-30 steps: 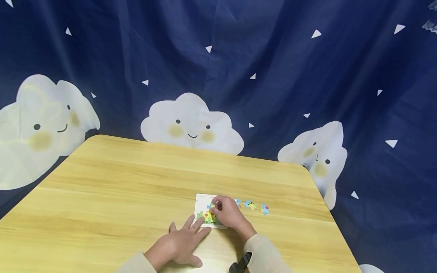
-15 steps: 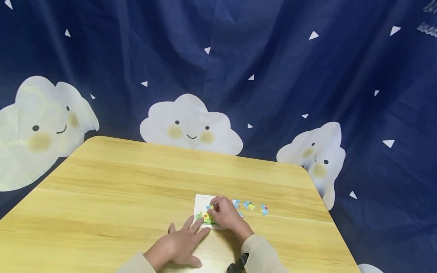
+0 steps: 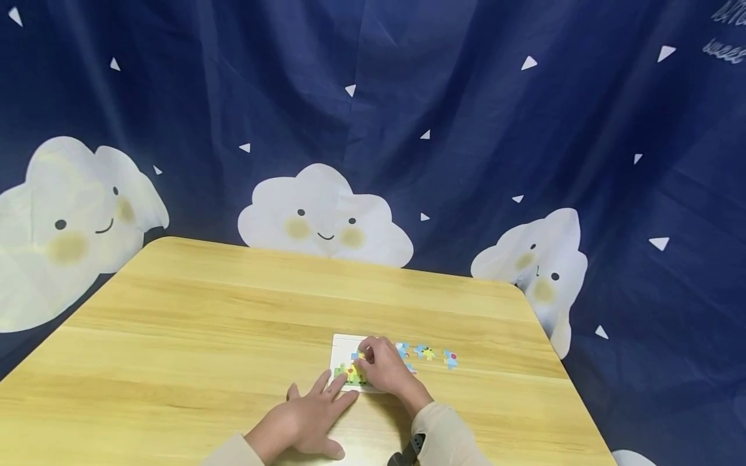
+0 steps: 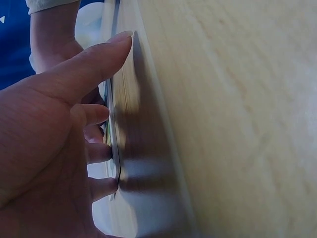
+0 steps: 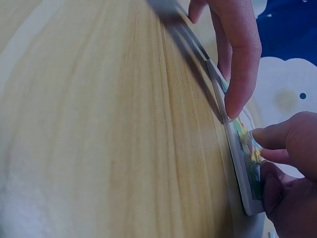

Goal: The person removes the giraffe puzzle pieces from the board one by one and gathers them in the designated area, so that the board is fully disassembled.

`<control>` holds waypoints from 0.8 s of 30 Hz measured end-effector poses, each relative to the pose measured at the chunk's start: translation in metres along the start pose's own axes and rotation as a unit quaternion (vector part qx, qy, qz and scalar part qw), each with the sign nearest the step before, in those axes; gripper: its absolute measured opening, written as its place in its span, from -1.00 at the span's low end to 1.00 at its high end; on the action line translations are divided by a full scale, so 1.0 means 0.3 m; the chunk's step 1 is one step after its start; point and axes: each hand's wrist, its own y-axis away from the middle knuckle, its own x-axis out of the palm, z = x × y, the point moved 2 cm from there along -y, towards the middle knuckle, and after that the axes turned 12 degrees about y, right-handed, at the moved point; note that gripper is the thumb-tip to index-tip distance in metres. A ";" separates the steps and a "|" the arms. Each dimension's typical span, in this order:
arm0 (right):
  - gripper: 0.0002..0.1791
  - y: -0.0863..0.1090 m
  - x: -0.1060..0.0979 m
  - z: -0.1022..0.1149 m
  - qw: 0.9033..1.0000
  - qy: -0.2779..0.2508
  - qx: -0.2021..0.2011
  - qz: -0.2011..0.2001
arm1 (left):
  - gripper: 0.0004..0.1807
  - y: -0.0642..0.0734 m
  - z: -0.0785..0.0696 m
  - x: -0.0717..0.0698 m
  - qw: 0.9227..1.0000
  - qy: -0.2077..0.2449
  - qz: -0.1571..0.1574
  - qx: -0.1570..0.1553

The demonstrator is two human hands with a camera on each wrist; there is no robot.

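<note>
A jigsaw puzzle with a yellow animal on green ground lies partly filled in a white tray. My left hand is spread flat at the tray's near left side; in the left wrist view its fingertips rest at the tray's edge. Over the right part of the tray, my right hand pinches a small puzzle piece between thumb and fingers, down at the picture. The fingers largely hide that piece, and the hand covers the tray's right side in the head view.
Loose puzzle pieces lie right of the tray: a blue one by the right hand, a blue and yellow one, and one with a red dot. The wooden table ends at a blue cloud-print curtain.
The right hand has shifted very slightly left over the puzzle, still pinching the piece. The left hand stays in place; the whole head view has tilted a little.
</note>
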 end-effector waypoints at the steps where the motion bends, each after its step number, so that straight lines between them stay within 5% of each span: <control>1: -0.79 0.001 0.001 0.001 1.000 -0.006 0.001 0.000 | -0.02 0.001 0.000 0.000 1.000 0.001 0.000 -0.001; 24: -0.72 0.008 0.018 -0.002 0.998 -0.064 0.017 -0.012 | -0.03 0.008 0.005 -0.002 1.000 0.001 -0.005 0.001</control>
